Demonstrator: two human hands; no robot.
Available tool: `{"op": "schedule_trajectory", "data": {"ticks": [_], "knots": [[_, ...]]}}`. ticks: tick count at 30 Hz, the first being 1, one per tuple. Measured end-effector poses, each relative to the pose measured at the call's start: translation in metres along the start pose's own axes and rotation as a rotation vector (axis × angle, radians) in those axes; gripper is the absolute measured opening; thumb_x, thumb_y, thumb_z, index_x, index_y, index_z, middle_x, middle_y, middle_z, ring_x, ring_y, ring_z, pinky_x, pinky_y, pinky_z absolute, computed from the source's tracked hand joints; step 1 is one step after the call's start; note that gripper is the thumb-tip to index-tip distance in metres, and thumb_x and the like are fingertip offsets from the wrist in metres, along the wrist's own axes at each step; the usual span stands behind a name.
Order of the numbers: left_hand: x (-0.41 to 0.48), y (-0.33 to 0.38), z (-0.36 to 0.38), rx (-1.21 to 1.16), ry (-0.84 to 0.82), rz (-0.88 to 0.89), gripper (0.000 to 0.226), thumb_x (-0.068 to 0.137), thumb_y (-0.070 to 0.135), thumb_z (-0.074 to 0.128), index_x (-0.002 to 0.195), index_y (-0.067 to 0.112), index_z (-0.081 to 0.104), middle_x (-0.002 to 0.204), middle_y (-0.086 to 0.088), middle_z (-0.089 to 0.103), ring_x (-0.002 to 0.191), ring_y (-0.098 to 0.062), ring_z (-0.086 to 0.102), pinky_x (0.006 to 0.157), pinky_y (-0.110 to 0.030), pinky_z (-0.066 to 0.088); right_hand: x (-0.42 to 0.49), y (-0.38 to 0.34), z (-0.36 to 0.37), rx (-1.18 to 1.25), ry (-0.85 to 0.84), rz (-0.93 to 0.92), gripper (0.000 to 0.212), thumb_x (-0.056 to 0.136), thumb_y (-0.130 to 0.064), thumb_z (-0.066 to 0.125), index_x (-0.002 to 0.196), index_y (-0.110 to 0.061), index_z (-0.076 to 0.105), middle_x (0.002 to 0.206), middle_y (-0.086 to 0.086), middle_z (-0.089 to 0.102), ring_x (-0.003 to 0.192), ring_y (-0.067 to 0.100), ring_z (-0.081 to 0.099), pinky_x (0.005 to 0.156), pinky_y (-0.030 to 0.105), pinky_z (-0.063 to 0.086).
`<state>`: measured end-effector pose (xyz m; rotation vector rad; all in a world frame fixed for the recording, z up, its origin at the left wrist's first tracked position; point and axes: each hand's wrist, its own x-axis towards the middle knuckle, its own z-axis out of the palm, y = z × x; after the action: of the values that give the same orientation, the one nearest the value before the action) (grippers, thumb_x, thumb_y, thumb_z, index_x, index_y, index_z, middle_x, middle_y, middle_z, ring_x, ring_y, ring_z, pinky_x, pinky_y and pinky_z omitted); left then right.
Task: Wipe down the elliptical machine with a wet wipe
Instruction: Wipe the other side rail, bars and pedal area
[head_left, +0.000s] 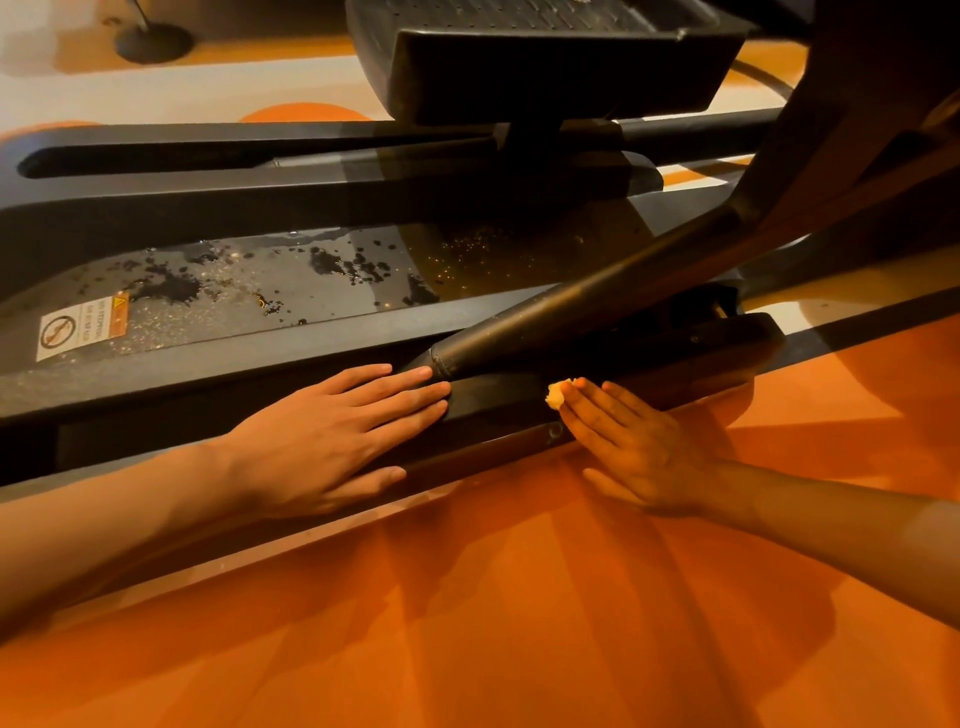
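While the right hand (641, 452), fingers (597, 410) straight, presses the wet wipe (555, 397) on the side rail (488, 402) and the left hand (322, 441) rests flat, the spotted deck (234, 291) seems unwiped.

Single head view: wide-angle, facing forward and down, close over low frame of elliptical machine (260, 296) — orange floor (467, 623) filling foreground.

- Left hand (332, 441) lies flat on the near rail (156, 410) of the elliptical machine; right hand (639, 447) is just to its right, with the wet wipe (556, 395) under its fingertips;
- a tube (571, 306) slopes down from the right, ending between the 2 hands;
- pedal (550, 67) behind; sticker (78, 327) on the deck, far left.
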<state>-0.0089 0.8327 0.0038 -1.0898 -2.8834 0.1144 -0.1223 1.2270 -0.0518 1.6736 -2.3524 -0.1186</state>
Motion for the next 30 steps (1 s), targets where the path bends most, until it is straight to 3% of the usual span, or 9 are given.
{"op": "schedule_trajectory", "data": {"ticks": [3,8,11,16,22,30], "knots": [[0.000,0.001,-0.001,0.006,0.001,0.000,0.065,0.111,0.055,0.021,0.165,0.019,0.017,0.171,-0.004,0.021,0.161,-0.016,-0.001,0.129,-0.039,0.000,-0.007,0.022,0.000,-0.053,-0.007,-0.073,0.072,0.101,-0.036,0.043,0.161,-0.005,0.018,0.170,0.016,0.010,0.158,0.030,0.009,0.129,0.044,0.008],[0.000,0.001,-0.001,-0.001,0.000,-0.003,0.064,0.111,0.054,0.021,0.165,0.020,0.017,0.171,-0.003,0.020,0.160,-0.015,-0.002,0.129,-0.038,0.000,-0.028,0.045,-0.004,-0.086,-0.061,0.024,0.079,0.101,-0.037,0.041,0.163,-0.004,0.005,0.171,0.018,0.006,0.158,0.036,0.009,0.129,0.047,0.008],[0.000,0.001,-0.002,-0.005,-0.013,-0.001,0.064,0.111,0.055,0.020,0.165,0.019,0.017,0.171,-0.003,0.020,0.161,-0.015,-0.001,0.129,-0.039,0.001,-0.004,0.007,-0.008,0.058,-0.026,0.094,0.084,0.099,-0.042,0.045,0.162,-0.002,0.008,0.171,0.018,0.005,0.158,0.037,0.007,0.128,0.049,0.009],[0.000,0.002,-0.005,0.015,-0.039,-0.005,0.066,0.111,0.055,0.021,0.165,0.017,0.021,0.171,-0.006,0.023,0.161,-0.020,0.007,0.127,-0.044,0.008,0.068,-0.059,-0.025,0.176,0.005,-0.002,0.081,0.101,-0.044,0.049,0.160,0.001,0.018,0.169,0.019,0.009,0.158,0.034,0.005,0.128,0.048,0.011],[-0.001,0.008,-0.009,0.060,-0.055,-0.016,0.070,0.109,0.059,0.022,0.164,0.016,0.022,0.170,-0.006,0.023,0.160,-0.021,0.012,0.128,-0.045,0.006,0.063,-0.037,-0.030,0.238,0.012,-0.034,0.081,0.096,-0.035,0.058,0.159,0.002,0.023,0.169,0.018,0.016,0.158,0.031,0.011,0.128,0.046,0.018],[-0.001,0.006,-0.007,0.025,-0.074,-0.019,0.070,0.110,0.059,0.021,0.166,0.018,0.012,0.172,-0.003,0.015,0.161,-0.018,0.002,0.129,-0.041,-0.002,0.032,-0.015,-0.027,0.262,0.050,0.215,0.081,0.093,-0.038,0.053,0.157,0.006,0.027,0.165,0.020,0.027,0.155,0.035,0.023,0.116,0.058,0.035]]}}
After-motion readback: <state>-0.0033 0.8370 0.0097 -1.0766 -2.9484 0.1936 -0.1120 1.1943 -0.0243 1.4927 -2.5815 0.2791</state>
